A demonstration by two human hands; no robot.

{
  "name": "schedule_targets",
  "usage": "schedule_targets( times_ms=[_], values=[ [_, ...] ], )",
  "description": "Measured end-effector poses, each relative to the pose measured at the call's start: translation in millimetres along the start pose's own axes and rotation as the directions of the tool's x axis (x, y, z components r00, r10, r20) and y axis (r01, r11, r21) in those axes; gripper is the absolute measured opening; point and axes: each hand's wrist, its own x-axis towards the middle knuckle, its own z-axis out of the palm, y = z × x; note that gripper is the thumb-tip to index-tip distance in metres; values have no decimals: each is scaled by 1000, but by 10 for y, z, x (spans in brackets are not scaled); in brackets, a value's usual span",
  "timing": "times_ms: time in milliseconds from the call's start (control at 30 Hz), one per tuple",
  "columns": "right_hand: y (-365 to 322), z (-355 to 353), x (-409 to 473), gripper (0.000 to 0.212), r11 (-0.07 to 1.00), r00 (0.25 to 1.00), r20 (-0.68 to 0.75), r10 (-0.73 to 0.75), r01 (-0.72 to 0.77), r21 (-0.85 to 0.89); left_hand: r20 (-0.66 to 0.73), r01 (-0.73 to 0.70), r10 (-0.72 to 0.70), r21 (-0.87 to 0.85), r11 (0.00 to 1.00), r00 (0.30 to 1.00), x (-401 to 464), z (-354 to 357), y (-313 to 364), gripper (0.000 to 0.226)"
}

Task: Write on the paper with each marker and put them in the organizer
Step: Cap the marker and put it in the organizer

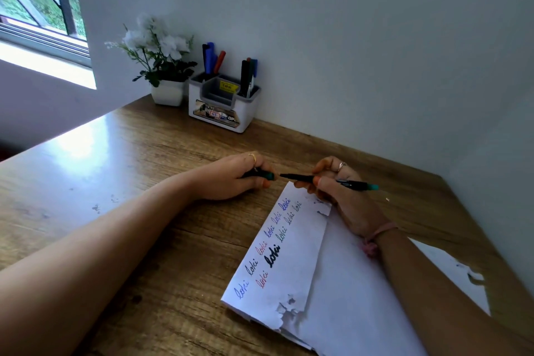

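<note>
**Inspector:** Report the bench (121,159), largest item first.

**Operator:** I see the paper (291,263) lying at the near right of the bench, torn at its corners, with two rows of written words in blue, red, black and what looks like green. I count about a dozen words. By my judgement most of the writing is done.

**Inspector:** The organizer?

**Operator:** The organizer (222,107) stands at the far edge against the wall, just beside a potted white flower (161,66). Its left compartment holds a cluster of markers (212,58) and its right compartment holds another few (248,75). The middle tray looks empty.

**Inspector:** And the hands?

**Operator:** My right hand (341,191) has its fingers pinching a teal-ended marker (323,180) above the paper's far corner, tip bare and pointing left. My left hand (239,179) has its fingers curled round the cap (264,176), just apart from the tip.

**Inspector:** What remains?

**Operator:** I cannot tell whether this one is being capped or uncapped. It has yet to go into the organizer. I see no other loose marker on the bench, so I judge it the last.
</note>
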Motion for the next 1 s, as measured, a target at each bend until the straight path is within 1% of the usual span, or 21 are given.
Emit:
schedule_targets(
  times_ms=[100, 200, 367, 433, 467, 500, 600, 733, 900, 1000],
  values=[
    [-17, 13, -8, 12, 1000, 1000, 4, 8, -8, 9, -19, -34, 34, 18, 999, 999, 5, -1, 1, 22],
    [-20, 10, -24, 10, 1000, 1000, 13, 8, -8, 6, -20, -51, 51, 27, 998, 998, 5, -1, 2, 16],
    [-30, 9, -34, 18, 998, 1000, 15, -9, 9, -57, -48, -94, 96, 27, 995, 994, 2, 1, 26, 21],
    [-38, 21, -28, 13, 998, 999, -8, -38, 38, -50, -86, -95, 95, 3, 995, 992, -6, 2, 39, 22],
    [-36, 18, -25, 6, 998, 999, -16, -46, 45, -48, -117, -95, 91, -25, 995, 989, -8, 5, 45, 21],
    [-30, 12, -23, 5, 997, 999, -20, -50, 49, -55, -149, -98, 89, -56, 994, 985, -6, 12, 52, 20],
    [-33, 20, -33, 22, 992, 999, -14, -41, 39, -121, -181, -122, 103, -100, 987, 978, -5, 52, 107, 20],
    [-32, 28, -37, 24, 995, 999, -6, -33, 33, -93, -209, -118, 91, -121, 986, 974, 3, 98, 126, 35],
    [-19, 29, -27, 23, 990, 998, 20, -61, 63, -125, -207, -95, 66, -136, 986, 976, 45, 166, 70, 19],
    [-12, 24, -17, 24, 989, 997, 27, -68, 71, -130, -201, -87, 61, -122, 989, 978, 44, 175, 68, 17]
  ],
)
